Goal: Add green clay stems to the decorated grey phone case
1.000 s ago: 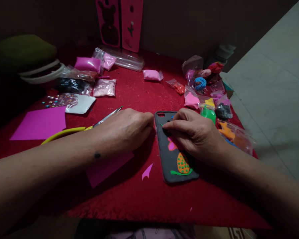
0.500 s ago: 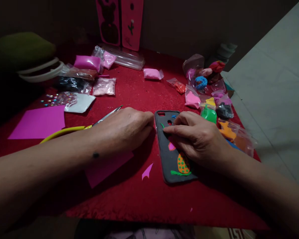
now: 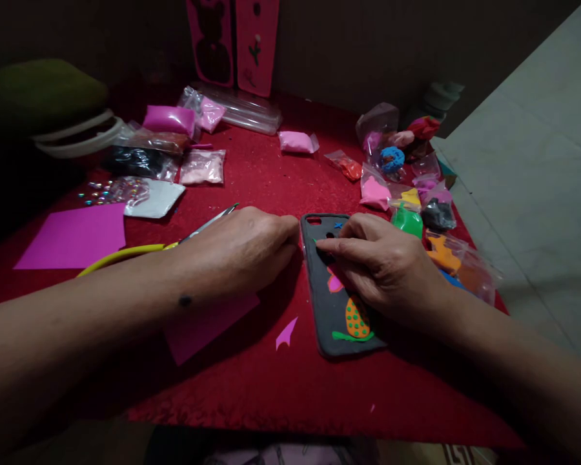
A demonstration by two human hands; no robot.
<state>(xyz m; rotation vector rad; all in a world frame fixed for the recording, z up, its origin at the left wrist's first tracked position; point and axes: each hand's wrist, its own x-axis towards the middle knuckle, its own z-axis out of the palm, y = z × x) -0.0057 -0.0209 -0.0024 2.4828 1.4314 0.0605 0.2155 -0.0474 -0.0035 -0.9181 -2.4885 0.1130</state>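
Observation:
A dark grey phone case (image 3: 326, 323) lies flat on the red cloth. It bears an orange pineapple shape (image 3: 357, 316) with green dots, a pink shape (image 3: 335, 280) and a small blue piece (image 3: 339, 225). My right hand (image 3: 385, 261) rests over the case, its thumb and index finger closed at a thin green clay strip (image 3: 315, 242) near the upper left edge, mostly covered by the fingertip. My left hand (image 3: 259, 248) is curled closed beside the case's left edge; its fingertips are hidden. Under my left forearm lie scissors with yellow handles (image 3: 121, 257).
Bags of coloured clay, one green (image 3: 407, 221), crowd the right side. More packets, including a pink one (image 3: 169, 120), lie at the back left. Pink sheets (image 3: 72, 237) and a pink scrap (image 3: 285, 333) are on the red cloth (image 3: 252, 400). Two decorated pink panels (image 3: 255, 71) stand behind.
My right fingertips have shifted slightly up and left along the case, and less of the green strip shows. My left hand has hardly moved.

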